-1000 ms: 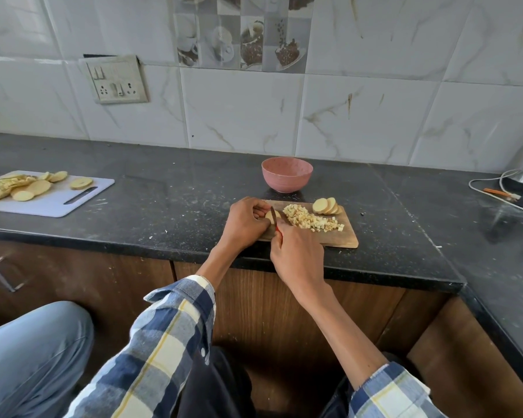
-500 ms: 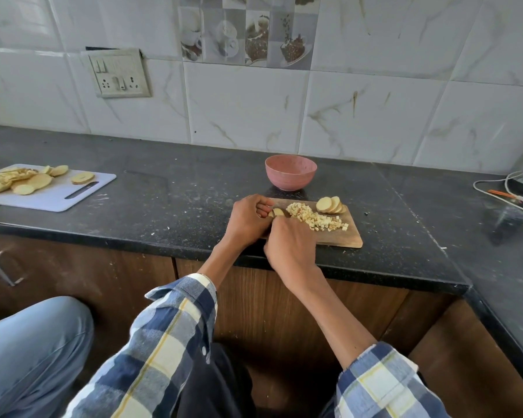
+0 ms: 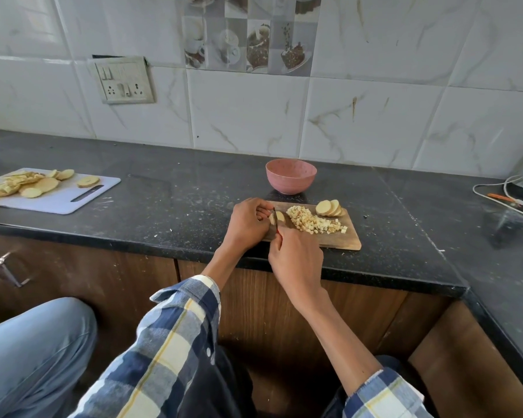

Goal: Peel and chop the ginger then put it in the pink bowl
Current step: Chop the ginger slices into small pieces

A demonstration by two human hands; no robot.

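Ginger slice (image 3: 277, 218) sits at the left end of the wooden chopping board (image 3: 349, 240), pinned under my left hand (image 3: 248, 223); fingertips curl down onto it, knuckles toward the blade. My right hand (image 3: 298, 260) is wrapped tight round the knife (image 3: 274, 220). The handle is buried in my fist apart from a sliver of red, and the thin blade stands edge-down just beside my left fingers, against the slice. Can't tell if the edge is already through it.

Diced ginger pile (image 3: 313, 223) lies mid-board, just right of the blade. Stack of uncut ginger rounds (image 3: 329, 208) rests at the far right corner of the board. Pink bowl (image 3: 291, 176) stands on the black counter (image 3: 169, 191) just behind the board, nothing visible inside from this angle.

Step, as I judge it: chopping, well along, peeling done for these pieces; transfer to the bowl not started. Next move calls for a short downward cut with the left fingertips tucked back, then the remaining rounds fed in one at a time. Main risk is nicking my fingers, since blade and fingers are so close.

Off to the left: white cutting board (image 3: 58, 203) with more pale slices (image 3: 43, 185) and peelings on it, plus a second knife (image 3: 86, 193).
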